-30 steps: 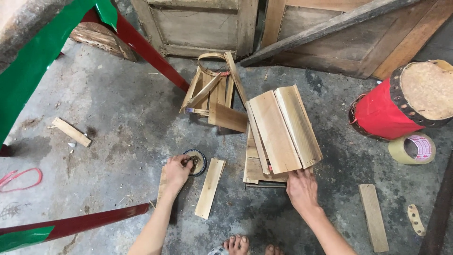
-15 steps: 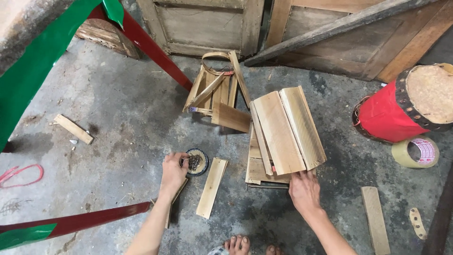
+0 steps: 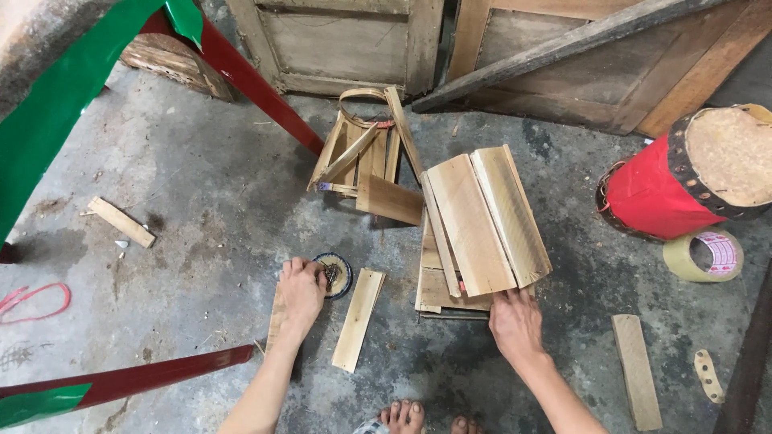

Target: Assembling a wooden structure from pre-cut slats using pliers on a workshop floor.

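My left hand [image 3: 301,293] rests on the concrete floor with its fingertips in a small round tin [image 3: 337,275] that holds small dark bits. A loose wooden slat [image 3: 359,318] lies just right of that hand, and another slat edge shows under the hand. My right hand [image 3: 515,323] presses on the near edge of a curved stack of wooden staves [image 3: 482,225]. Whether the left fingers pinch anything is hidden.
A small frame of slats with a bent strip [image 3: 366,157] lies beyond the staves. A red drum [image 3: 683,181] and a tape roll [image 3: 704,255] sit at the right. Loose slats [image 3: 637,370] [image 3: 121,221], red and green beams [image 3: 121,378], wooden doors [image 3: 346,40] and my toes [image 3: 402,416] surround me.
My left hand has shifted slightly over the tin, fingers dipping into it. The right hand stays on the staves. The view has drifted a little.
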